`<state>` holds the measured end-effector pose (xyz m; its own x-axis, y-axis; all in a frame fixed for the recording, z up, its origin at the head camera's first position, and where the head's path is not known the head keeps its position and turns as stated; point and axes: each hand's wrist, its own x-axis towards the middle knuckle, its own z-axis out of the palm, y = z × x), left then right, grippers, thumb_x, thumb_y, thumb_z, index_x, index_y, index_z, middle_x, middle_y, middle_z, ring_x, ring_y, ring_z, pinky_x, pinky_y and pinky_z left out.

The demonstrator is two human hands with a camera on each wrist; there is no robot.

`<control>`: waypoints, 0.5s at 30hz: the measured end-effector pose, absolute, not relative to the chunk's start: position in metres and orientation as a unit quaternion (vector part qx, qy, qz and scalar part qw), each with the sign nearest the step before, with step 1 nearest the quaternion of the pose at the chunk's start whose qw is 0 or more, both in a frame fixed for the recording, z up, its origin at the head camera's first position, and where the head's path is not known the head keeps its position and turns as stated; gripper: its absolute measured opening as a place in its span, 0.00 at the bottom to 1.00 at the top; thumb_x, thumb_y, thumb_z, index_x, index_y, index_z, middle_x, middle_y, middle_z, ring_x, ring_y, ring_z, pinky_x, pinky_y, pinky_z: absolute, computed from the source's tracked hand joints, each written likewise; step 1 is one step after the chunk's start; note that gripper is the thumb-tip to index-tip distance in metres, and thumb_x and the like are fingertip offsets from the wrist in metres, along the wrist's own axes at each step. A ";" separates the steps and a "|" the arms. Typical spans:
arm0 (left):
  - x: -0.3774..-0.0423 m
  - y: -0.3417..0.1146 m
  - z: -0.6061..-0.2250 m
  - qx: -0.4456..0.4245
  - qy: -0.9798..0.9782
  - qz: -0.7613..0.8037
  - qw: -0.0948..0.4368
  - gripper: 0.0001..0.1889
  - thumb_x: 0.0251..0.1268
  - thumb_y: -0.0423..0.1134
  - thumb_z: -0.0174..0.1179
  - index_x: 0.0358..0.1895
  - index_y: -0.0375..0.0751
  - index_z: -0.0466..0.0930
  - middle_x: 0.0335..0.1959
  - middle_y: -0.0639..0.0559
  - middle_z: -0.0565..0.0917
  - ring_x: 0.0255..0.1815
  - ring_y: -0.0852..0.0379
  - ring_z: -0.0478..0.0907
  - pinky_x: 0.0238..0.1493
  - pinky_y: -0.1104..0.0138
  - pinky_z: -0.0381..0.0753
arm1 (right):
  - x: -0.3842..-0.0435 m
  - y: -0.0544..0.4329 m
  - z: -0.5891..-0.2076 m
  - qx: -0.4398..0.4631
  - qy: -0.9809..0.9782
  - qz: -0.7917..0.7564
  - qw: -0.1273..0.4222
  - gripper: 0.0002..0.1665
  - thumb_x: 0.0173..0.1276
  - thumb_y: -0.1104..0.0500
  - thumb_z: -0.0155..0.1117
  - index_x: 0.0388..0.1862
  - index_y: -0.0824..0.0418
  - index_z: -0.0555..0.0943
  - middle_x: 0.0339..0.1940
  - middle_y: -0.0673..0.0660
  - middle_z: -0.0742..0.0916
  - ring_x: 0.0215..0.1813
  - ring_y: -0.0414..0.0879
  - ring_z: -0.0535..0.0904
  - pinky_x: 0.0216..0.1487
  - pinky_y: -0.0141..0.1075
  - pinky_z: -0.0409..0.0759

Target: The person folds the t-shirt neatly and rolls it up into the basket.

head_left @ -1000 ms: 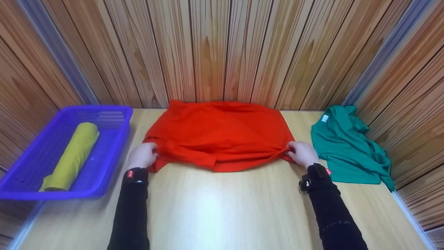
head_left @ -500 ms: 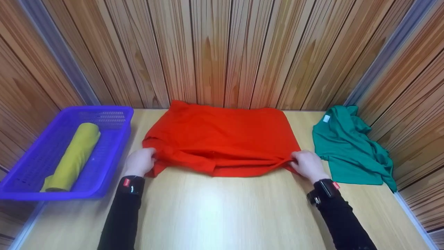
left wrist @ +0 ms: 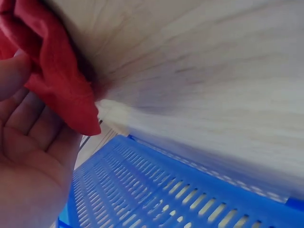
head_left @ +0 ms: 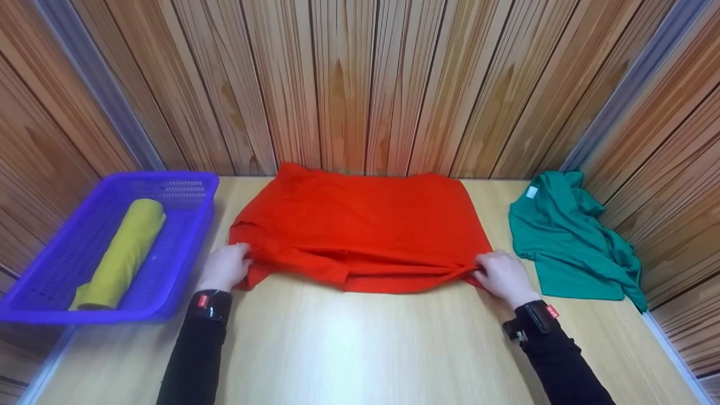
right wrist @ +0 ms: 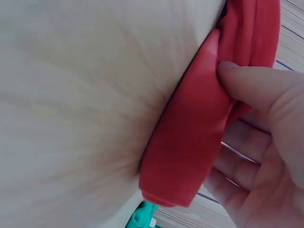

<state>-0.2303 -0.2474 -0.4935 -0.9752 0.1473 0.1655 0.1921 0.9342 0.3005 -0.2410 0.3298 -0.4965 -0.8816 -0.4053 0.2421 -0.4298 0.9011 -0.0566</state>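
Note:
A red garment (head_left: 365, 214) lies folded across the middle of the table, its near edge loose and wrinkled. My left hand (head_left: 225, 266) pinches its near left corner; in the left wrist view the thumb presses the red cloth (left wrist: 61, 80) against the fingers. At the near right corner, my right hand (head_left: 506, 275) pinches the edge between thumb and fingers. The right wrist view shows a flap of the red cloth (right wrist: 190, 137) hanging past that thumb. The kind of garment cannot be told for certain.
A purple perforated basket (head_left: 194, 253) stands at the left with a rolled yellow cloth (head_left: 125, 253) in it. At the right, a crumpled green garment (head_left: 574, 247) with a white label lies by the wall. A wood-panelled wall (head_left: 360, 84) rises behind the table (head_left: 349, 349).
Both hands have drawn the red garment's near edge toward me and slightly apart. Its far edge on the right has slid nearer and flattened. The basket and the green garment have stayed put.

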 end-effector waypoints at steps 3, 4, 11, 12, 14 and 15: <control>-0.231 -0.247 -0.495 -0.087 -0.981 -0.160 0.067 0.05 0.59 0.29 0.64 0.32 0.34 0.76 0.26 0.39 0.81 0.34 0.32 0.81 0.40 0.43 0.77 | -0.240 0.330 -0.495 0.217 -0.969 0.055 0.105 0.09 0.56 0.64 0.72 0.25 0.59 0.78 0.22 0.54 0.81 0.31 0.57 0.76 0.33 0.49 0.75; -0.232 -0.247 -0.495 -0.083 -0.981 -0.161 0.062 0.05 0.59 0.29 0.64 0.33 0.34 0.76 0.26 0.39 0.81 0.35 0.32 0.81 0.40 0.43 0.77 | -0.239 0.330 -0.494 0.216 -0.970 0.054 0.100 0.09 0.56 0.63 0.72 0.25 0.59 0.78 0.22 0.54 0.81 0.31 0.57 0.76 0.33 0.48 0.75; -0.227 -0.245 -0.483 -0.085 -0.977 -0.194 0.028 0.12 0.60 0.30 0.62 0.46 0.29 0.78 0.39 0.35 0.83 0.44 0.34 0.80 0.51 0.42 0.75 | -0.235 0.333 -0.483 0.223 -0.970 0.079 0.062 0.12 0.58 0.59 0.74 0.39 0.62 0.83 0.33 0.58 0.86 0.38 0.57 0.78 0.42 0.51 0.76; -0.225 -0.245 -0.480 -0.088 -0.975 -0.204 0.030 0.14 0.59 0.29 0.62 0.49 0.28 0.78 0.42 0.34 0.83 0.46 0.34 0.80 0.53 0.42 0.75 | -0.234 0.334 -0.481 0.224 -0.969 0.089 0.061 0.14 0.59 0.59 0.74 0.41 0.63 0.83 0.36 0.59 0.87 0.40 0.58 0.78 0.45 0.52 0.76; -0.224 -0.244 -0.473 -0.091 -0.969 -0.225 0.041 0.17 0.59 0.28 0.60 0.53 0.26 0.77 0.46 0.32 0.83 0.50 0.33 0.79 0.56 0.42 0.73 | -0.233 0.336 -0.477 0.220 -0.967 0.110 0.063 0.16 0.59 0.59 0.74 0.44 0.64 0.83 0.40 0.60 0.87 0.45 0.60 0.79 0.49 0.55 0.76; -0.223 -0.242 -0.470 -0.089 -0.967 -0.235 0.048 0.18 0.60 0.28 0.59 0.54 0.26 0.77 0.48 0.32 0.82 0.51 0.33 0.78 0.56 0.42 0.73 | -0.232 0.337 -0.474 0.216 -0.967 0.119 0.066 0.17 0.60 0.59 0.74 0.45 0.65 0.83 0.42 0.61 0.87 0.47 0.61 0.79 0.51 0.56 0.75</control>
